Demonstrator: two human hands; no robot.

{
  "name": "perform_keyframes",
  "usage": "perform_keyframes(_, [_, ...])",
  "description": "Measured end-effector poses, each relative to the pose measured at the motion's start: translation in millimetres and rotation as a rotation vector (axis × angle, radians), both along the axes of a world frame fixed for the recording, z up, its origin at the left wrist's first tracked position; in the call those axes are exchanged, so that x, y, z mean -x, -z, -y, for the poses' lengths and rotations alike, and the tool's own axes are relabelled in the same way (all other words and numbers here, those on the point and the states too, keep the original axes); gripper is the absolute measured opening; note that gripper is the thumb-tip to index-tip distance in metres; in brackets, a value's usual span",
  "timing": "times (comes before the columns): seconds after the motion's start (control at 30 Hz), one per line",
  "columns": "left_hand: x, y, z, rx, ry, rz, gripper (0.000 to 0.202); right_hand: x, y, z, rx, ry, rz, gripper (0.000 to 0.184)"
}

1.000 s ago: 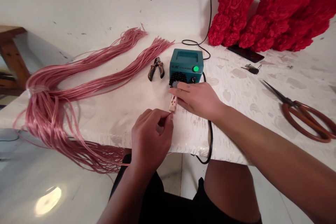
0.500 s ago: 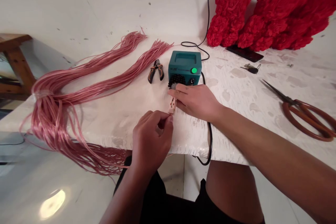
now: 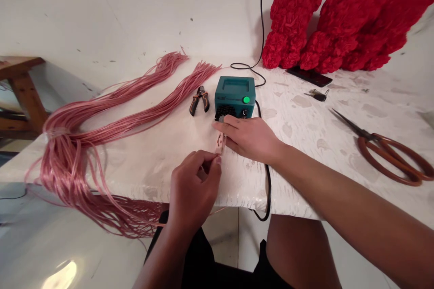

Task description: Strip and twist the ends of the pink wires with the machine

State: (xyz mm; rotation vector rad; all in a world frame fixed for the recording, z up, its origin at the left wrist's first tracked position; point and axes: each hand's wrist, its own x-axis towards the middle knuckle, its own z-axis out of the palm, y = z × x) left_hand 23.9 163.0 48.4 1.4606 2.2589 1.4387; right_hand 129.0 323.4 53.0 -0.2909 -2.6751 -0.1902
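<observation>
My left hand [image 3: 195, 185] is closed in a pinch at the near end of a small pale pink clip-like piece [image 3: 220, 143] with dark and orange marks. A thin pink wire trails below this hand; its end at the fingertips is mostly hidden. My right hand [image 3: 249, 137] closes over the far end of the clip-like piece, fingertips by a grey round part. That part sits at the front of a teal electric machine [image 3: 235, 86] with a lit green button [image 3: 246, 100] and a black bristly patch [image 3: 225, 112]. Fingers hide where the piece meets the machine.
Orange-and-black wire strippers [image 3: 199, 100] lie left of the machine. A large bundle of pink wires [image 3: 57, 119] spreads over the left side, hanging off the front edge. Scissors [image 3: 389, 149], keys [image 3: 318, 95], a phone [image 3: 310, 76] and red flower shapes [image 3: 352, 27] are on the right.
The whole view has tilted slightly, so the scene sits lower. Both hands keep the same grip and place against the machine.
</observation>
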Motion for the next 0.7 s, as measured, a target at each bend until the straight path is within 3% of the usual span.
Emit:
perform_keyframes(0.1, [2, 1.1, -1, 0.000, 0.005, 0.045, 0.014, -5, -5.7, -4, 0.046, -0.018, -0.052, 0.047])
perform_keyframes(0.23, [3, 2.2, -1, 0.007, 0.008, 0.120, 0.014, -11, -19.5, -29, 0.178, 0.262, -0.375, 0.037])
perform_keyframes(0.33, [2, 0.3, -1, 0.008, -0.009, 0.147, 0.015, -10, -21.9, -52, 0.282, 0.407, -0.395, 0.033])
perform_keyframes(0.53, [-3, -3.5, -1, 0.000, -0.022, 0.170, 0.017, -6, -2.4, -65, 0.324, 0.332, -0.405, 0.040])
perform_keyframes(0.7, [-7, -4.6, 2, 0.004, -0.030, 0.171, 0.018, -7, 2.7, -63, 0.311, 0.326, -0.444, 0.041])
